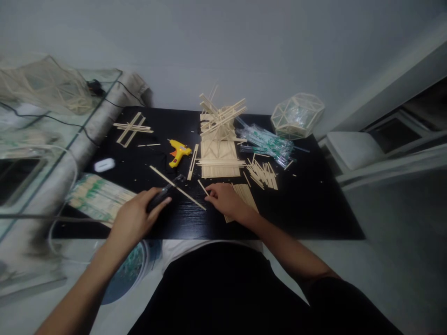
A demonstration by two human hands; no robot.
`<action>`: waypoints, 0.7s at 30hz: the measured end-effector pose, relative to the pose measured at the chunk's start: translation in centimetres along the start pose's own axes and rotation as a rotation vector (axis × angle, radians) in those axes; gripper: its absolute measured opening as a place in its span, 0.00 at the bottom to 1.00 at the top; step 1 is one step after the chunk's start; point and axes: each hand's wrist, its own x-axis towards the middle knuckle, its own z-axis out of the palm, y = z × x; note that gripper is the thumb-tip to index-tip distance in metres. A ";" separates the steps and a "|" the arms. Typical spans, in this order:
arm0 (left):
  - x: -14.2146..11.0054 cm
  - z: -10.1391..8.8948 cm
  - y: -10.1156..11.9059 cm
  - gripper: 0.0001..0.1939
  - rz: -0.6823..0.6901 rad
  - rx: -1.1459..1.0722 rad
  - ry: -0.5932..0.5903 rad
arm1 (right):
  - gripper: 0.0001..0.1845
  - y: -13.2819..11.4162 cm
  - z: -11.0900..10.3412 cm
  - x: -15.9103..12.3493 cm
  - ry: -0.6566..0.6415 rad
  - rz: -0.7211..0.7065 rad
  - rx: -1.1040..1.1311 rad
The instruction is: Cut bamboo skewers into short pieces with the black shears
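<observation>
Sticks under work at the near middle of a black desk [296, 209]. The long stick [190, 197] is pale, straight, slender and bare, of even width along its length; it slants from upper left to lower right across the head of a dark tool [158, 199], its lower end towards the right hand [223, 197]. Whether the tool's jaws bite it cannot be told. The left hand [135, 214] has its grip closed round the tool's handles. The right hand's grip is narrow, thumb and fingers pinching the end of a short stick [202, 187], equally pale and thin, tilted up and to the left, apart from the long stick. Beneath the right wrist lies a bundle [247, 196] of similar sticks, aligned side by side; beyond it, a loose pile [264, 175] of short pieces. A yellow glue gun [179, 151] lies behind the tool.
</observation>
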 end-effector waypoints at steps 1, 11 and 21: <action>0.0 0.1 0.3 0.25 -0.008 -0.050 -0.037 | 0.09 -0.2 0.4 0.1 -0.002 0.003 -0.050; -0.4 1.5 1.9 0.29 0.005 -0.273 -0.229 | 0.09 -1.5 0.8 -0.1 0.088 -0.046 0.001; 0.1 3.2 4.0 0.31 0.018 -0.325 -0.314 | 0.09 -3.1 0.1 -3.0 -0.057 0.191 0.760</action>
